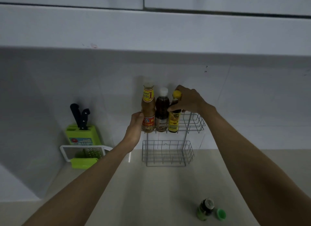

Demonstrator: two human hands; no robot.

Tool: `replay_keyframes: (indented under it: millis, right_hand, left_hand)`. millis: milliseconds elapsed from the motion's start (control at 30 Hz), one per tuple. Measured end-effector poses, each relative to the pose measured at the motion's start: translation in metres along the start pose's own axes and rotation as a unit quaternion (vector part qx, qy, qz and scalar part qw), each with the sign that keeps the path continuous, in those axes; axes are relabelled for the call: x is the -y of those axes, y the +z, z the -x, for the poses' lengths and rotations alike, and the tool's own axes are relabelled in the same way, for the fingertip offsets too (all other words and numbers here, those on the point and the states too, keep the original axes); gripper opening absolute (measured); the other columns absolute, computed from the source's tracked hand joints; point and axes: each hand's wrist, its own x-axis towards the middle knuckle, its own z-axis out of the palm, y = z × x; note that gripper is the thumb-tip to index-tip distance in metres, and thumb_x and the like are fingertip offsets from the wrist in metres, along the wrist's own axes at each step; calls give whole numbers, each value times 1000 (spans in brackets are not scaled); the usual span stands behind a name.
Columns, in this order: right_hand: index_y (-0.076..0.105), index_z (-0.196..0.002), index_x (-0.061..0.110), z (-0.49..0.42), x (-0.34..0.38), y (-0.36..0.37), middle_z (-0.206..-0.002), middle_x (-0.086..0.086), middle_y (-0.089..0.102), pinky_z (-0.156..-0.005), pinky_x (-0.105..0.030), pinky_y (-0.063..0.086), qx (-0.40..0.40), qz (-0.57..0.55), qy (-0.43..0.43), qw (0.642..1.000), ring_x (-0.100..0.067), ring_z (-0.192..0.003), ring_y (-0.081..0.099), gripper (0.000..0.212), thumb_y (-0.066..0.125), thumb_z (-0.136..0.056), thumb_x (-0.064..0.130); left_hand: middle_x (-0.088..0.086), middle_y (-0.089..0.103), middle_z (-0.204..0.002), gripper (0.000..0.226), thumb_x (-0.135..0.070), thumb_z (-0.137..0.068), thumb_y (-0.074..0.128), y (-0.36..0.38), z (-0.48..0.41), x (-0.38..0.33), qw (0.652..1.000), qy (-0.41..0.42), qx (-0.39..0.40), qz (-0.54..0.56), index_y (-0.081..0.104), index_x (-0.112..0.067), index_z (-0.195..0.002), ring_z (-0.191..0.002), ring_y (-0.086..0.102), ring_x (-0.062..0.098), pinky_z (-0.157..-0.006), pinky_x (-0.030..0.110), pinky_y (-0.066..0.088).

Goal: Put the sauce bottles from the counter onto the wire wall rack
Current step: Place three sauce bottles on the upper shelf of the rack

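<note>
A two-tier wire wall rack (193, 123) hangs on the tiled wall. Three sauce bottles stand in its upper basket: a tall brown one with a red and yellow label (148, 108), a dark one with a white cap (161, 108), and a dark one with a yellow cap and yellow label (174, 121). My right hand (188, 99) is closed around the neck of the yellow-capped bottle. My left hand (134, 128) touches the left side of the tall brown bottle at the basket's left end. The lower basket (168, 153) holds nothing. A small dark green-labelled bottle (206, 209) stands on the counter at the front right.
A green cap (221, 213) lies beside the small bottle. At the left stand a green knife block (82, 134) with two black-handled knives and a white and green grater (84, 154). Wall cabinets (151, 28) overhang above the rack.
</note>
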Motion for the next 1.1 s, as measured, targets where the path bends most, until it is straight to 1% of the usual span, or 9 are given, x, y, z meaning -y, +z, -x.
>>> replay_keyframes:
  millis: [133, 300, 433, 500, 600, 667, 767, 933, 1100]
  right_hand:
    - [67, -106, 15, 9, -12, 12, -98, -1, 71, -69, -26, 57, 24, -53, 22, 998, -10, -81, 67, 49, 81, -70, 45]
    - [55, -128, 16, 19, -29, 32, -120, -1, 64, -94, -30, 46, 100, -157, 17, 982, -18, -113, 58, 59, 81, -75, 14]
    - [53, -124, 18, 21, -31, 48, -111, 7, 61, -87, -36, 51, -15, -131, 30, 991, -12, -103, 58, 67, 84, -69, 41]
    - [46, -130, 22, 23, -33, 50, -118, 7, 60, -89, -41, 54, 7, -169, 31, 985, -16, -106, 61, 80, 85, -65, 47]
    - [38, -139, 23, 23, -42, 40, -127, 5, 56, -101, -43, 49, 94, -202, 30, 974, -19, -120, 54, 78, 81, -75, 16]
    - [43, -137, 20, 23, -46, 40, -119, 8, 58, -94, -44, 54, 88, -215, 23, 972, -18, -117, 55, 68, 76, -78, 7]
    - [50, -127, 18, 28, -44, 49, -101, 15, 54, -65, -18, 58, -7, -225, 45, 973, -5, -93, 57, 60, 81, -76, 14]
    - [43, -129, 24, 23, -52, 61, -114, 8, 61, -88, -33, 53, 9, -226, 36, 973, -14, -105, 59, 78, 89, -65, 27]
    - [45, -135, 26, 22, -53, 59, -123, -2, 60, -81, -32, 58, 78, -292, 50, 952, -21, -104, 66, 73, 81, -74, 7]
  left_hand:
    - [-4, 50, -120, 37, -41, -102, 30, 1, 1, 1, 1000, 3, 0, 11, 34, -23, -135, -109, 50, 11, -97, 29, 37]
    - [-4, 51, -119, 41, -43, -102, 30, 1, 1, 2, 1000, 6, 0, 3, 33, -23, -137, -109, 51, 12, -96, 30, 38]
    - [-4, 49, -121, 41, -42, -102, 30, 1, 4, 0, 1000, 3, 4, 1, 32, -23, -138, -105, 51, 9, -94, 29, 36]
    - [-5, 48, -121, 43, -41, -102, 29, 1, 7, -2, 1000, 3, 12, 1, 30, -22, -140, -103, 50, 7, -93, 29, 35]
    - [-5, 45, -124, 44, -42, -102, 28, 0, 6, -5, 1000, -2, 20, -9, 28, -22, -141, -112, 45, 11, -95, 28, 33]
    - [-5, 43, -125, 45, -42, -102, 27, 0, 5, -6, 1000, -5, 21, -13, 28, -21, -142, -114, 44, 11, -96, 28, 32]
    - [-4, 43, -125, 46, -41, -102, 27, 3, 7, -8, 1000, -3, 19, -13, 27, -19, -143, -114, 43, 11, -96, 28, 33]
    - [-5, 42, -126, 47, -42, -102, 27, 0, 6, -9, 999, -14, 29, -18, 26, -21, -144, -115, 42, 11, -99, 29, 32]
    - [-4, 42, -127, 46, -40, -103, 28, -3, 4, -10, 999, -26, 32, -10, 26, -19, -143, -116, 42, 12, -100, 29, 32]
